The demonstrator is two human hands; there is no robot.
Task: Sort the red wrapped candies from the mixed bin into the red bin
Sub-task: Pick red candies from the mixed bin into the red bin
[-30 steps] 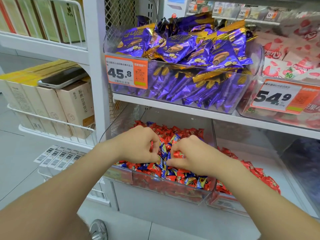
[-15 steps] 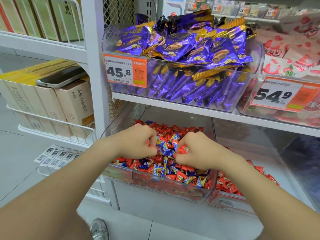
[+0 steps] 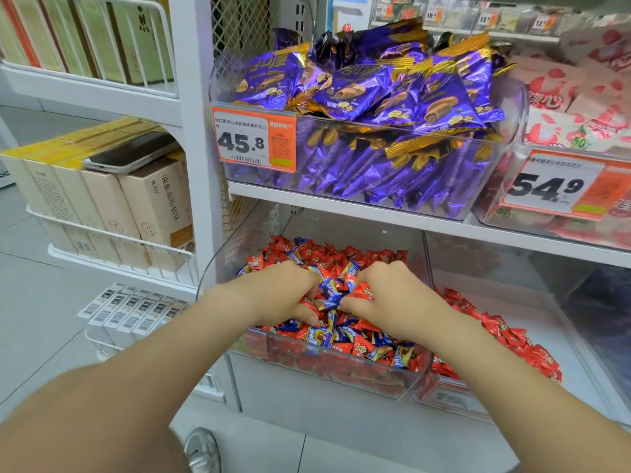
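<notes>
The clear mixed bin point(image 3: 327, 368) on the lower shelf holds red and blue wrapped candies. Both my hands are in its pile, close together. My left hand point(image 3: 273, 291) has its fingers curled and pinches a red candy point(image 3: 306, 304) against the thumb. My right hand point(image 3: 392, 298) grips another red candy point(image 3: 363, 291) in curled fingers. A blue candy point(image 3: 329, 295) lies between the two hands. To the right stands the red bin point(image 3: 450, 401), with only red candies point(image 3: 512, 339) in it.
A shelf edge point(image 3: 375, 216) runs just above the hands, carrying a bin of purple packets point(image 3: 358, 97) and a bin of pink-and-white packets point(image 3: 580, 107). Boxes and a phone point(image 3: 133, 153) sit in a wire rack on the left. My shoe point(image 3: 201, 450) is on the tiled floor.
Both hands have gone from digging flat into the pile to curling their fingers round red candies. They remain over the mixed bin.
</notes>
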